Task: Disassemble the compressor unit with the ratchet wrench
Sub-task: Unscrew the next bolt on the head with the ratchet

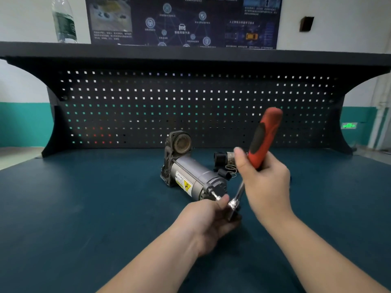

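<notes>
While still mostly assembled, partway through teardown: grey cylindrical compressor unit with yellow warning label [195, 179] lying on its side mid-way across the dark blue table [84, 208].

Small black parts and a wire coil spring [230, 169] set down just behind the unit, judged already removed; black cast end bracket with round port [178, 144] attached at the far end. Near-end fastener judged the step in hand; rest of the housing left to open. Left hand [208, 220] curled around the drive head and extension at the near end cap, steadying. Right hand [265, 180] wrapped on the red-and-black-handled ratchet wrench [262, 140], handle raised steeply, tilted up and right, chrome shank running down to the left hand. Socket seating hidden by fingers.
</notes>
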Tool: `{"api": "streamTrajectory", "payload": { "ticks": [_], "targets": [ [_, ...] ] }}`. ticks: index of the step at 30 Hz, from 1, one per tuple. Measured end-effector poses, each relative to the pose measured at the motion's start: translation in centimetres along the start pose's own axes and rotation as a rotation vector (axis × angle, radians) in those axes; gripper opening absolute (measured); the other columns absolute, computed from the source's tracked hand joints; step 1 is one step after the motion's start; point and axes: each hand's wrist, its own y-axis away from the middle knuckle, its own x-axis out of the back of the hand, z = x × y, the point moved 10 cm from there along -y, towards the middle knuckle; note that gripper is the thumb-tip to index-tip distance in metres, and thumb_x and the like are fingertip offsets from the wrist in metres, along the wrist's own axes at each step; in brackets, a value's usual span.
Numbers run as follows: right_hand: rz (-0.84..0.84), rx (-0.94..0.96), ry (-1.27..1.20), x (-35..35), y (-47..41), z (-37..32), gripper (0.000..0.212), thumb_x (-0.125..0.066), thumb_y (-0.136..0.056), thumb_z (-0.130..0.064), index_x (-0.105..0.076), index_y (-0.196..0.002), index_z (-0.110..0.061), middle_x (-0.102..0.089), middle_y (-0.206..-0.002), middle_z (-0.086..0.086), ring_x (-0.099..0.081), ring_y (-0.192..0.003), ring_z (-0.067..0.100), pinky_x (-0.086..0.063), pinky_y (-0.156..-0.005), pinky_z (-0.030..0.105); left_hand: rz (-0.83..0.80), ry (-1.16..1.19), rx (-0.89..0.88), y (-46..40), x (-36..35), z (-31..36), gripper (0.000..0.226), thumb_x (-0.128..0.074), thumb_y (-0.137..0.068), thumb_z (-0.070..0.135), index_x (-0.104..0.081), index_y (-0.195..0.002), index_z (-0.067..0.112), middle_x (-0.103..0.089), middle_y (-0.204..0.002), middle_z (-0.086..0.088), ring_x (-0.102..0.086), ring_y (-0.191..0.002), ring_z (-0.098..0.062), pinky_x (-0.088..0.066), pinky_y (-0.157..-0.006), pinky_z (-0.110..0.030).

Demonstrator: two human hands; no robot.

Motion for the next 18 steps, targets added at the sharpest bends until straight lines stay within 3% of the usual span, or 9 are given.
{"api": "streamTrajectory", "payload": {
  "ticks": [2,4,6,8,10,13,15,18],
  "targets": [
    [0.074,-0.305,-0.031,1.1,-0.5,4.6,0.034,-0.062,-0.082,-0.050,-0.056,-0.058,-0.027,-0.043,-0.038,-0.014,-0.040,-0.040,0.002,-0.033,-0.042,0.016,-0.013,-0.003,0.009,0.1,-0.3,0.0,0.011,-0.056,-0.091,0.004,-0.059,-0.094,-0.006,-0.066,-0.068,-0.016,-0.061,-0.068,-0.026,-0.057,-0.063,-0.035],
    [0.093,-0.770,-0.119,1.2,1.2,10.6,0.034,-0.062,-0.087,-0.042,-0.051,-0.065,-0.019,-0.041,-0.037,-0.008,-0.035,-0.033,0.009,-0.026,-0.037,0.017,-0.024,-0.014,0.017,0.3,-0.6,0.0,0.014,-0.054,-0.092,0.005,-0.059,-0.100,-0.006,-0.067,-0.074,-0.018,-0.061,-0.072,-0.027,-0.057,-0.060,-0.034],
    [0.075,-1.013,-0.241,0.2,3.3,13.4,0.037,-0.062,-0.088,-0.039,-0.046,-0.069,-0.013,-0.037,-0.045,-0.001,-0.029,-0.032,0.009,-0.023,-0.035,0.016,-0.021,-0.009,0.016,0.2,-0.6,0.0,0.016,-0.053,-0.092,0.005,-0.058,-0.104,-0.005,-0.066,-0.079,-0.019,-0.061,-0.073,-0.028,-0.057,-0.064,-0.035],
    [0.089,-0.888,-0.213,0.5,2.4,12.2,0.035,-0.064,-0.085,-0.043,-0.051,-0.068,-0.016,-0.038,-0.046,-0.002,-0.032,-0.032,0.008,-0.026,-0.037,0.020,-0.019,-0.014,0.012,0.1,-0.5,0.1,0.014,-0.054,-0.091,0.004,-0.058,-0.103,-0.003,-0.067,-0.076,-0.018,-0.062,-0.070,-0.027,-0.057,-0.062,-0.033],
    [0.096,-0.492,-0.130,1.2,-0.1,7.4,0.035,-0.064,-0.082,-0.050,-0.058,-0.059,-0.025,-0.042,-0.043,-0.012,-0.038,-0.037,0.004,-0.035,-0.044,0.022,-0.015,-0.023,0.006,0.0,-0.2,0.2,0.014,-0.058,-0.089,0.005,-0.060,-0.101,-0.003,-0.068,-0.072,-0.016,-0.063,-0.068,-0.025,-0.057,-0.059,-0.031],
    [-0.024,-0.023,-0.050,0.2,-0.3,0.1,0.032,-0.063,-0.074,-0.056,-0.052,-0.053,-0.035,-0.041,-0.042,-0.016,-0.036,-0.042,0.001,-0.031,-0.045,0.011,0.001,-0.050,0.003,-0.1,0.1,0.0,0.018,-0.064,-0.086,0.006,-0.063,-0.101,-0.004,-0.067,-0.071,-0.013,-0.062,-0.065,-0.022,-0.057,-0.061,-0.031],
    [-0.101,0.067,-0.038,-1.1,1.0,-1.5,0.031,-0.065,-0.074,-0.053,-0.050,-0.054,-0.034,-0.042,-0.043,-0.015,-0.037,-0.043,0.002,-0.030,-0.047,0.011,0.020,-0.051,0.002,-0.4,0.5,-0.1,0.021,-0.062,-0.087,0.004,-0.063,-0.107,-0.004,-0.064,-0.076,-0.013,-0.060,-0.066,-0.022,-0.057,-0.067,-0.033],
    [0.031,-0.071,-0.056,-0.1,0.6,0.8,0.033,-0.068,-0.082,-0.041,-0.054,-0.053,-0.031,-0.047,-0.042,-0.018,-0.044,-0.042,-0.002,-0.033,-0.046,0.008,0.029,-0.026,0.014,-0.6,0.7,0.1,0.014,-0.056,-0.091,0.002,-0.060,-0.104,-0.001,-0.062,-0.077,-0.013,-0.061,-0.062,-0.020,-0.054,-0.069,-0.034]
  ]
}}
